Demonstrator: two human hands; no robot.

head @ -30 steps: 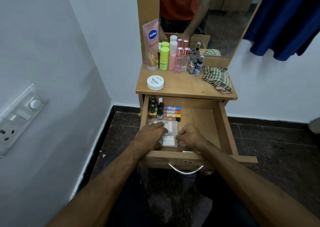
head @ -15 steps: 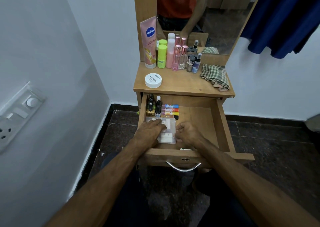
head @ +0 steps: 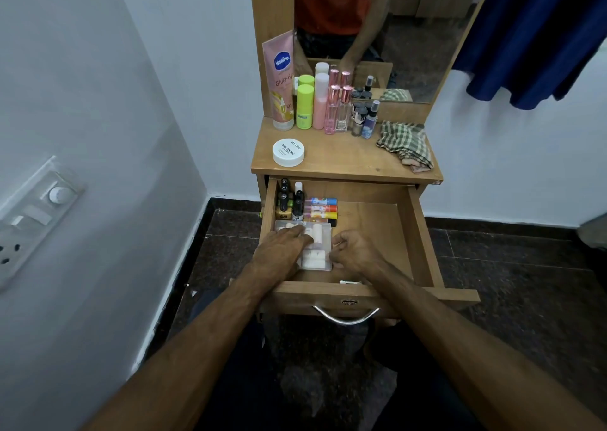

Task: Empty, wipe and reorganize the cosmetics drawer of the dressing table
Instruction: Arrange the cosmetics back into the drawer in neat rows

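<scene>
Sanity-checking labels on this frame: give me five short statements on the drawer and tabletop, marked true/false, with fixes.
1. The drawer is pulled open. True.
2. The left hand lies on the clear plastic case in the drawer. True.
3. The checked cloth lies inside the drawer. False: it lies on the tabletop, at the right.
4. The white round jar stands in the bottle row against the mirror. False: it sits apart, nearer the tabletop's front edge.
5. The right hand is at the case's right edge, fingers curled. True.
</scene>
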